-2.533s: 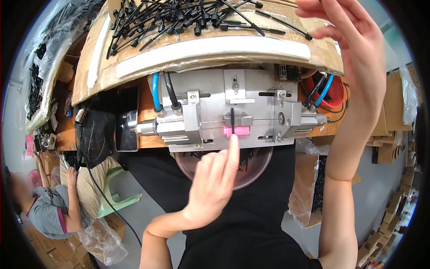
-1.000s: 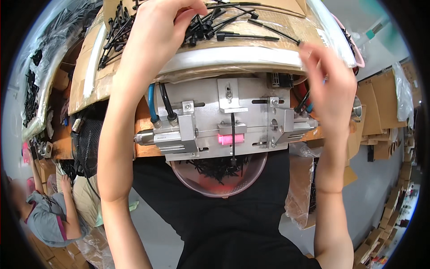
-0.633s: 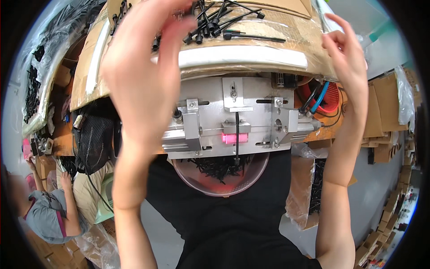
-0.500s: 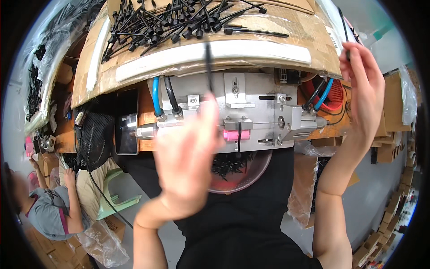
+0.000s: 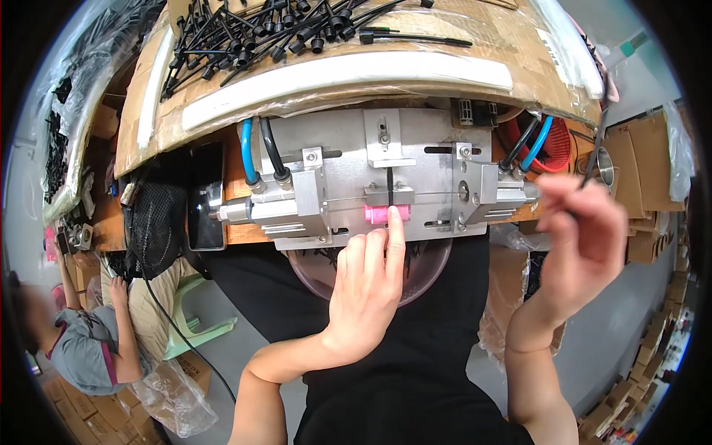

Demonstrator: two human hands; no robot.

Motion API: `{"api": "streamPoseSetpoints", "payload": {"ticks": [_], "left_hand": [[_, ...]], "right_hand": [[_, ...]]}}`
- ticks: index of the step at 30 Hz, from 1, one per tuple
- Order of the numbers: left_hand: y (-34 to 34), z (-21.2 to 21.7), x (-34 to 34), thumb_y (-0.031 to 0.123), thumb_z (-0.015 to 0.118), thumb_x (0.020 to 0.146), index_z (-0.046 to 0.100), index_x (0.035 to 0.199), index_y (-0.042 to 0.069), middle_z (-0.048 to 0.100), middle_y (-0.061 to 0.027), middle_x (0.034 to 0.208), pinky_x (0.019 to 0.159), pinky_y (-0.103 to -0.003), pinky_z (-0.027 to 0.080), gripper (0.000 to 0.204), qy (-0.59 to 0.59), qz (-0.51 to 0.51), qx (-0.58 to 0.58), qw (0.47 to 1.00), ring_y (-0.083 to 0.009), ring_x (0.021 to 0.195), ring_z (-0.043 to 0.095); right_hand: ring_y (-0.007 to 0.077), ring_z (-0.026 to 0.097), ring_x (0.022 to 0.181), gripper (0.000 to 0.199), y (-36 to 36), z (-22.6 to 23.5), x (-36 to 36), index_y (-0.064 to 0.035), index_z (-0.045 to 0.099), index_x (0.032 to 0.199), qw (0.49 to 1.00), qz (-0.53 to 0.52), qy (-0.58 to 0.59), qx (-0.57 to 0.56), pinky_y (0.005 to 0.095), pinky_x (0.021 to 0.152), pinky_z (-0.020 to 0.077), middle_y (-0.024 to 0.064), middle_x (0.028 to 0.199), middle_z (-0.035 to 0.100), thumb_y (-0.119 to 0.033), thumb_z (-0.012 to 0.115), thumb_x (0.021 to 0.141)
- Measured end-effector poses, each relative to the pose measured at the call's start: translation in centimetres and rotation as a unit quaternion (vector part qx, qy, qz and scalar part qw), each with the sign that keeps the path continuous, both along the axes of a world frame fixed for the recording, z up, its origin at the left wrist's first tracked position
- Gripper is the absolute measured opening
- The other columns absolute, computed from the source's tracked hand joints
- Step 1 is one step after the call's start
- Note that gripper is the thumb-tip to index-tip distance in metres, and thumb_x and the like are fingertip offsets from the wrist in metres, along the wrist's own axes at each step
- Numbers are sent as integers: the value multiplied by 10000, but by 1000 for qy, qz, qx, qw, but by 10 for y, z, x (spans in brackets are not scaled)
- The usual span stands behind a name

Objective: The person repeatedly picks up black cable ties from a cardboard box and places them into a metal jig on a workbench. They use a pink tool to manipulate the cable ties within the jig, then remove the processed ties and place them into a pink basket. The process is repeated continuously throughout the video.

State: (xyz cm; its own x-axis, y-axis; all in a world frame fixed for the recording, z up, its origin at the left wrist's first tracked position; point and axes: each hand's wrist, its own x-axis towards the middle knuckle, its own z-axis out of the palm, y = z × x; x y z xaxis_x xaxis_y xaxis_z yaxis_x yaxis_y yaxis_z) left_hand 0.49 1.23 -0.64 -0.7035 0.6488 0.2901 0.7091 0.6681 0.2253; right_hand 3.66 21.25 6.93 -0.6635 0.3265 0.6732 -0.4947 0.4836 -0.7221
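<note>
My left hand point(image 5: 367, 289) reaches over the front edge of the metal fixture point(image 5: 348, 159). Its index finger is stretched out, the tip on the pink block point(image 5: 377, 214) at the lower end of a short black rod point(image 5: 390, 182). This rod lies in the small metal holder at the fixture's middle; the other fingers are bent and hold nothing visible. To the right of the fixture, my right hand point(image 5: 586, 245) is raised and blurred, fingers curled. A thin black rod point(image 5: 604, 111) rises from its fingers. A pile of black rods with knobbed ends point(image 5: 297, 30) lies on cardboard above the fixture.
Metal cylinders with blue and black hoses point(image 5: 252, 152) flank the fixture. Beneath its front edge sits a translucent bowl point(image 5: 311, 274) with black pieces. A red basket point(image 5: 560, 144) stands at right, a phone-like dark slab point(image 5: 208, 196) at left. Another person point(image 5: 93, 348) sits far left.
My left hand has moved from upright beside a black rod to the pink block. The rod that hung over the block's front is gone from there. My right hand has come down with its rod.
</note>
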Motion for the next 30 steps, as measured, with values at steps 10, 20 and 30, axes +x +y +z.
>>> {"api": "streamPoseSetpoints", "payload": {"ticks": [10, 20, 30], "left_hand": [[-25, 42, 2, -45, 720, 703, 518, 1362, -27, 552, -110, 1080, 828, -366, 461, 690, -43, 57, 71, 995, -262, 939, 530], [-24, 60, -33, -14, 695, 734, 558, 1342, 28, 535, -103, 1010, 827, -376, 451, 625, -2, 36, 84, 996, -265, 923, 524], [49, 106, -207, 39, 590, 875, 626, 947, 10, 591, -132, 920, 803, -374, 477, 85, 35, -178, 56, 982, -280, 855, 579]], "right_hand": [[216, 552, 643, 685, -65, -97, 10, 85, 483, 1364, 963, 78, -157, 203, 355, 604, 480, 100, 758, 568, 98, 722, 722], [215, 539, 649, 673, -66, -81, 1, 14, 486, 1396, 949, 96, -215, 210, 350, 598, 469, 79, 701, 517, 32, 729, 768], [140, 575, 682, 195, 53, 48, -175, -2, 683, 1065, 889, -95, -192, 405, 277, 622, 465, 66, 828, 677, -124, 642, 918]]}}
